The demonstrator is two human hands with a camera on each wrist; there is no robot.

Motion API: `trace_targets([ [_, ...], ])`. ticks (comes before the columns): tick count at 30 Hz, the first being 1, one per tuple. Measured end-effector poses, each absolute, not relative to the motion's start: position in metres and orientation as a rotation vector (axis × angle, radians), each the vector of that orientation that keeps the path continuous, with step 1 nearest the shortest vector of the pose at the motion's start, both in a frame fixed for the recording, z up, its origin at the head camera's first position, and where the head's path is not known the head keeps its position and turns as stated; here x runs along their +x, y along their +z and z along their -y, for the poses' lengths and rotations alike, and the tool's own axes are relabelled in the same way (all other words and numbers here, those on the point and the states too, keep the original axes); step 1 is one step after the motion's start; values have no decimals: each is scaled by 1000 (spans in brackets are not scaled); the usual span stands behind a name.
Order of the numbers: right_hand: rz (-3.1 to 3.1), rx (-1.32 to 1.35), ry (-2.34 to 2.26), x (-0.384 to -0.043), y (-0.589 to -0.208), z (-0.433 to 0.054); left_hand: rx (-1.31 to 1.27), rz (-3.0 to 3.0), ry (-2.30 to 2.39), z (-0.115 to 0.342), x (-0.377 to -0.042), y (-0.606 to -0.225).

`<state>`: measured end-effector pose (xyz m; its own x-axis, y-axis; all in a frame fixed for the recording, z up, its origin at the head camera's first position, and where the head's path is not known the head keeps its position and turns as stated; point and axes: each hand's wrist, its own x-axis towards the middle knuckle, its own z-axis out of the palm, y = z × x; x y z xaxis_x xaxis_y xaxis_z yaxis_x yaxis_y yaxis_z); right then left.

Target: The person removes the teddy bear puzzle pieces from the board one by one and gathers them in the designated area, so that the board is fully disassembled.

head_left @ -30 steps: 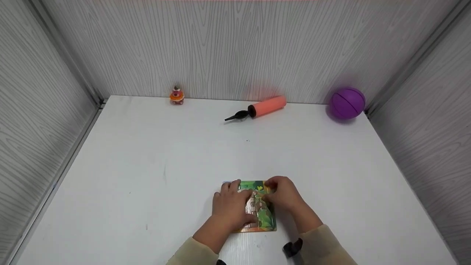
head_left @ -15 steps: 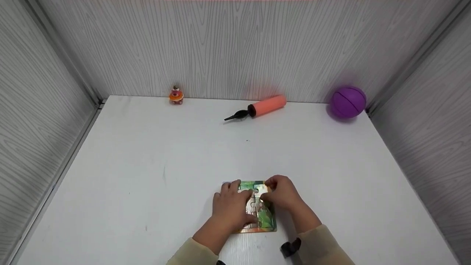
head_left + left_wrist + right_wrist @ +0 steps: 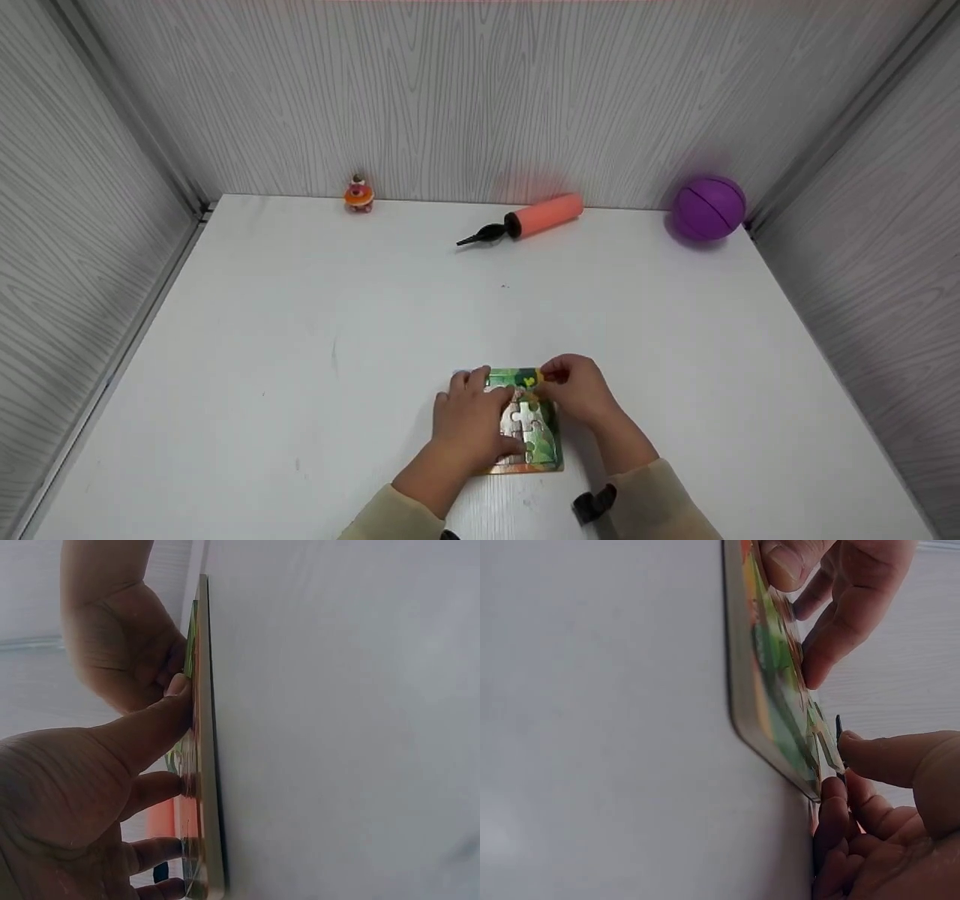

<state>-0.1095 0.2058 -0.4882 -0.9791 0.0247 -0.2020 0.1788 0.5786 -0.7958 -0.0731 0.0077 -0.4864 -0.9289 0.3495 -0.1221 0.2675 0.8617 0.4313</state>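
A small jigsaw puzzle (image 3: 544,448) in a thin tray lies near the front of the white table, its picture mostly green and brown. Across its left part rests my left hand (image 3: 471,420), fingers spread and fingertips on the pieces; in the left wrist view its thumb (image 3: 154,724) presses the near edge. My right hand (image 3: 581,394) is at the far right corner and pinches a puzzle piece (image 3: 826,741) between thumb and fingers. In the right wrist view that piece is tilted up from the tray (image 3: 742,690). My left palm hides the puzzle's left side.
Along the back of the table (image 3: 405,300) stand a small toy figure (image 3: 359,195) with an orange ring, a hand pump (image 3: 544,216) in orange and black, and a purple ball (image 3: 708,209). Grey wood-grain panels (image 3: 420,97) enclose the back and sides.
My right fingers have shifted slightly at the puzzle's far right corner, and the piece there has changed its tilt, its bright glare gone. My left hand has stayed in place.
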Motion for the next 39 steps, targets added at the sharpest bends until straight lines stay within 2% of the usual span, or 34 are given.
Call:
trace_targets([
  [18, -2531, 135, -1547, -105, -495, -212, 511, -2842, 665, -6, -70, -487],
  [32, -2506, -116, -1480, -103, -493, -224, 497, -2815, 682, -4, -70, -486],
  [39, -2488, -100, -1473, -104, -492, -224, 502, -2811, 683, -4, -71, -487],
])
